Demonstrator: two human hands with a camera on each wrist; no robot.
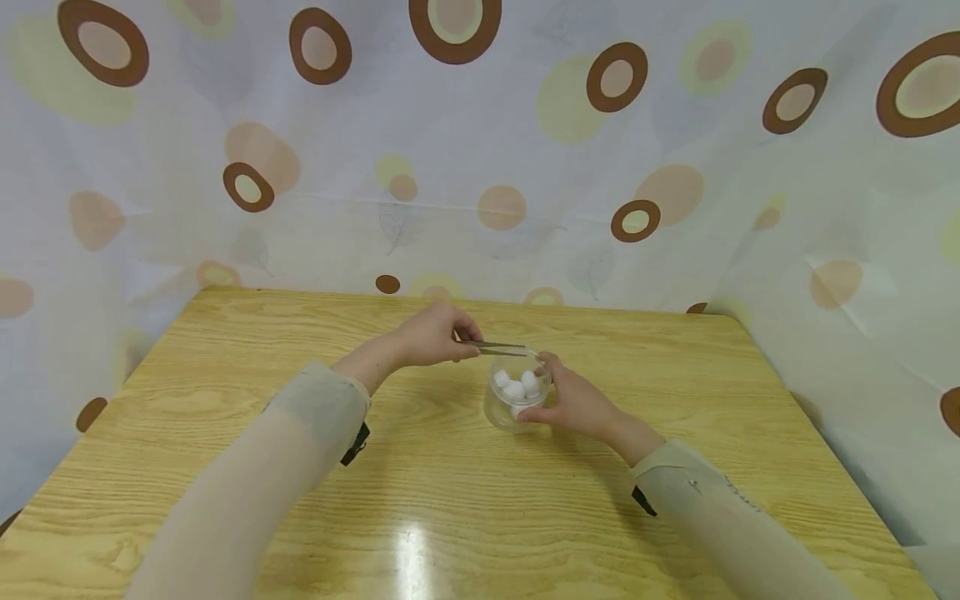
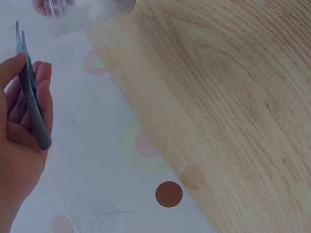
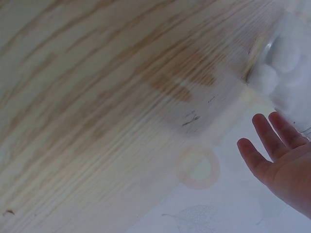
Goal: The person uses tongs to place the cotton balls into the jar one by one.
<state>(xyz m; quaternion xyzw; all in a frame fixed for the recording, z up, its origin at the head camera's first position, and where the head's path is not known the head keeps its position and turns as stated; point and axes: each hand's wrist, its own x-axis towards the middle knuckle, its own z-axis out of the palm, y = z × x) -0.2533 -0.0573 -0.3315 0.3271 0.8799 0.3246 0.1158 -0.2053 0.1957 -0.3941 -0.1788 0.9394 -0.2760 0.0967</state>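
Metal tweezers [image 1: 501, 344] are pinched in my left hand [image 1: 435, 335], their two prongs apart, tips over the mouth of a clear jar [image 1: 497, 414]. Nothing shows between those tips. In the left wrist view the tweezers [image 2: 35, 107] lie between thumb and fingers. My right hand [image 1: 577, 404] holds the jar near its rim, thumb at the front and fingers at the far side. Several white balls [image 1: 513, 390], cotton-like, lie inside the jar. The right wrist view shows the balls [image 3: 265, 78] through the wall, with some fingers [image 3: 269, 138] stretched out below.
The wood-grain table [image 1: 420, 467] spreads around the jar on all sides. Behind it and at the right hangs a white sheet [image 1: 450, 150] with brown and beige circles. A black strap [image 1: 356, 444] shows at the left sleeve, another [image 1: 643, 501] at the right.
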